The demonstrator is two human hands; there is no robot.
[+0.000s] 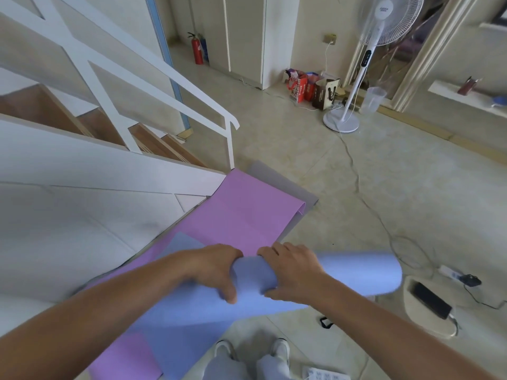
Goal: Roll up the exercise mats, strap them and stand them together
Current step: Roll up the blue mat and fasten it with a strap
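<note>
A light blue exercise mat [356,272] is partly rolled into a tube that lies across the lower middle of the view, its loose end spreading down to the left. My left hand [211,267] grips the roll from the left with the thumb underneath. My right hand [293,270] grips it just to the right, fingers curled over the top. A pink mat [241,215] lies flat beneath it along the stair base. Under the pink one, a grey mat [277,182] shows at the far end. A small black strap [326,322] lies on the floor near my feet.
A white staircase [109,165] with a railing borders the left. A standing fan [354,86] and paper bags [310,89] stand at the back. A cable [356,182] runs across the tiled floor to a power strip [450,271]. A stool carrying a black device [428,308] stands at right.
</note>
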